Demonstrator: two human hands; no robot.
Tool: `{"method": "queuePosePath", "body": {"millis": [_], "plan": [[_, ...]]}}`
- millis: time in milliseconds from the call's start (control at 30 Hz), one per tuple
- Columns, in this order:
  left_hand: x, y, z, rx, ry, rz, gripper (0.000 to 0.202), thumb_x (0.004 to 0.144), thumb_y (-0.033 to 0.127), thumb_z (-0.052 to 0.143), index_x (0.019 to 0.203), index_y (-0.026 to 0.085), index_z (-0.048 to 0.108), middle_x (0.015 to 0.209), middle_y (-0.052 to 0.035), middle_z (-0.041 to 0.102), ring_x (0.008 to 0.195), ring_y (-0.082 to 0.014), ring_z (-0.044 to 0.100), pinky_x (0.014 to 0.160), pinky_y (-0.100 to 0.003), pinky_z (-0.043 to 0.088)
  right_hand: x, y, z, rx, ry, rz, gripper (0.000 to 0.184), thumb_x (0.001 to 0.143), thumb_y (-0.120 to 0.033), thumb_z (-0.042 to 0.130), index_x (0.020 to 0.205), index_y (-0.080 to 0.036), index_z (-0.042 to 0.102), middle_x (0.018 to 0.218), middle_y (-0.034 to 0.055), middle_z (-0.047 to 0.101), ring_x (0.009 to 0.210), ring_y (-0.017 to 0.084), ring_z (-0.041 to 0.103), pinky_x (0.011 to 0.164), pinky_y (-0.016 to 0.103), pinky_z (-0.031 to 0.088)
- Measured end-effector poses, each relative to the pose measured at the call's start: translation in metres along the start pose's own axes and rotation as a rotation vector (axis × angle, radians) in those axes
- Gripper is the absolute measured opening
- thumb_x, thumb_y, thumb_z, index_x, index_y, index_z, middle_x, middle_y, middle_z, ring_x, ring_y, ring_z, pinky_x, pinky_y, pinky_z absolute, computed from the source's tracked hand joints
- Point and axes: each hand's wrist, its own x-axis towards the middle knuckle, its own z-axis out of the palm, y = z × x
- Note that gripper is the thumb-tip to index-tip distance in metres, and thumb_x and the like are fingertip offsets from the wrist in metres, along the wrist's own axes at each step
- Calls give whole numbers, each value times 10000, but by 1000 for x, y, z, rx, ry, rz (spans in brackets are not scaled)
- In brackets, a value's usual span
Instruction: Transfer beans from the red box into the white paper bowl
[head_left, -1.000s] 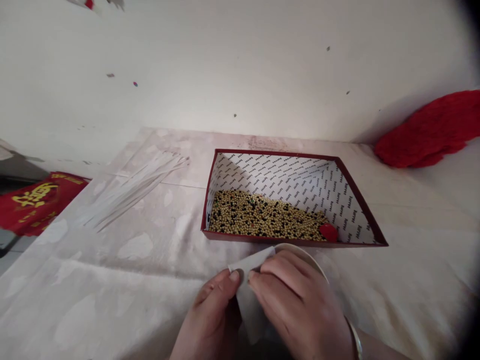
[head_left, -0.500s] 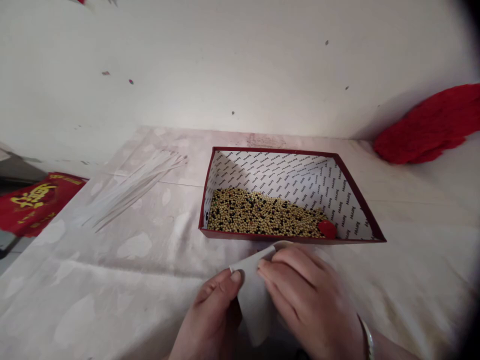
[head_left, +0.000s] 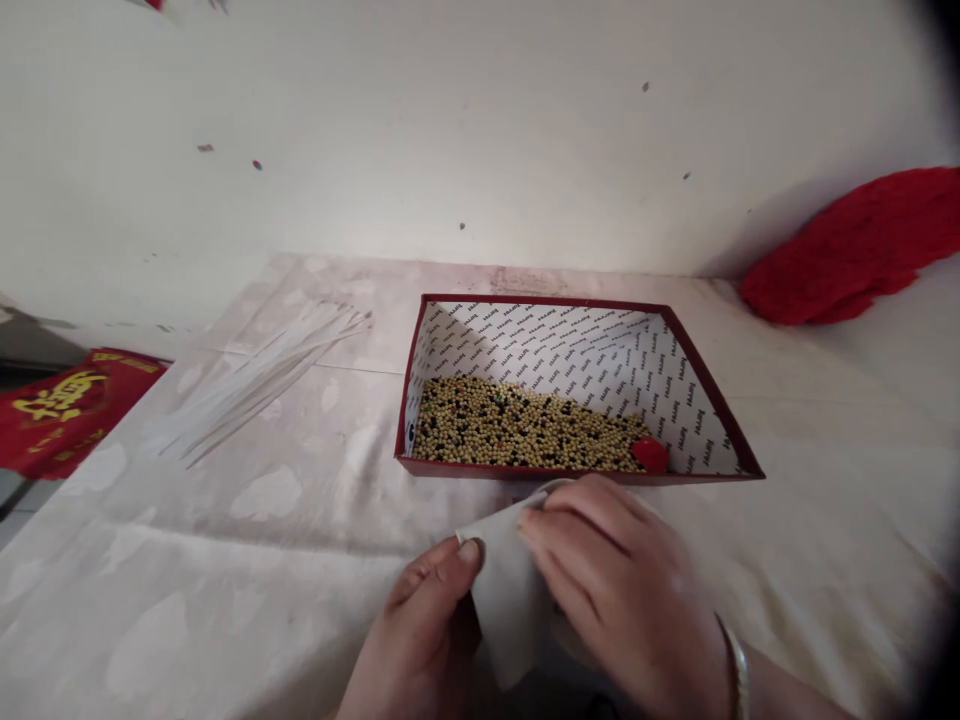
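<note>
A pale grey piece (head_left: pixel 510 590), looking like paper or thin cloth, hangs between both hands at the front of the table. My left hand (head_left: pixel 424 620) pinches its upper left corner between thumb and fingers. Along its upper right edge, the fingers of my right hand (head_left: pixel 622 590) are closed on it. Just beyond the hands stands a red-rimmed box (head_left: pixel 701 400) with printed white lining. Small yellow and dark beads or beans (head_left: pixel 517 430) cover much of its bottom, and a red object (head_left: pixel 650 455) lies at their right end.
Long, thin white strips (head_left: pixel 262 375) lie in a bundle on the patterned tablecloth (head_left: pixel 262 560), left of the box. A fluffy red thing (head_left: pixel 847 255) rests at the back right against the wall (head_left: pixel 465 130). A red bag with yellow lettering (head_left: pixel 75 410) is beyond the table's left edge.
Both hands keep their grip on the pale piece. The right hand's knuckles have risen slightly towards the box. The whole view has shifted a little.
</note>
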Motion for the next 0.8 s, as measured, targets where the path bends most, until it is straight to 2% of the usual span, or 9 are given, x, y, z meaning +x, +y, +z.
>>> {"method": "queuePosePath", "body": {"millis": [67, 133, 300, 433, 500, 567, 633, 733, 800], "plan": [[0, 0, 0, -22, -7, 4, 196, 751, 292, 620, 891, 165, 669, 767, -66, 705, 905, -280, 623, 849, -380, 447, -1, 6, -8, 2, 30, 58, 167, 851, -145, 478, 785, -189, 625, 754, 44, 589, 700, 174, 540, 626, 319, 446], [0, 1, -1, -51, 0, 11, 268, 764, 291, 603, 997, 168, 652, 824, -75, 714, 938, -287, 620, 883, -394, 434, -5, 11, -15, 37, 7, 90, 136, 841, -157, 493, 801, -202, 615, 771, 35, 588, 718, 167, 552, 628, 305, 456], [1, -1, 0, -108, 9, 35, 409, 750, 320, 614, 1113, 131, 609, 973, -121, 700, 994, -325, 600, 939, -435, 393, -21, 22, -23, 86, -240, 96, 118, 836, -224, 508, 808, -243, 622, 770, 7, 597, 675, 152, 573, 563, 276, 469], [2, -2, 0, -106, -1, 25, 397, 756, 338, 605, 1103, 146, 620, 982, -116, 700, 994, -323, 603, 935, -433, 400, -18, 39, -35, 3, -164, 156, 124, 856, -259, 493, 855, -235, 615, 843, 25, 613, 769, 164, 583, 670, 294, 473], [2, -1, -1, -94, 9, 5, 349, 755, 328, 608, 1066, 173, 642, 971, -86, 704, 967, -306, 620, 927, -409, 415, -5, 53, -42, -41, -107, 188, 148, 866, -260, 471, 841, -215, 610, 841, 35, 611, 786, 167, 576, 707, 303, 460], [1, 0, -1, -84, 22, -25, 294, 755, 312, 610, 1022, 198, 661, 950, -52, 710, 943, -289, 632, 920, -387, 428, 13, 70, -45, -81, -123, 219, 168, 863, -251, 459, 811, -194, 609, 824, 46, 610, 768, 168, 568, 695, 297, 450], [0, 1, -2, -89, 28, -56, 275, 755, 310, 609, 1004, 205, 666, 923, -37, 714, 940, -285, 634, 921, -381, 432, 33, 87, -42, -147, -264, 236, 162, 849, -229, 464, 837, -180, 618, 861, 56, 627, 808, 178, 570, 744, 300, 438], [-1, 1, -3, -117, 28, -101, 307, 760, 334, 598, 1029, 198, 654, 887, -48, 718, 975, -295, 620, 942, -395, 415, 58, 110, -29, -262, -753, 240, 190, 833, -227, 482, 893, -159, 649, 931, 83, 639, 868, 193, 580, 771, 283, 422], [-1, 1, -4, -128, 52, -93, 322, 757, 328, 598, 1047, 197, 644, 877, -52, 719, 1008, -301, 605, 958, -402, 402, 67, 120, -19, -291, -891, 246, 171, 763, -225, 568, 881, -153, 670, 925, 97, 653, 852, 216, 595, 732, 286, 425]]}}
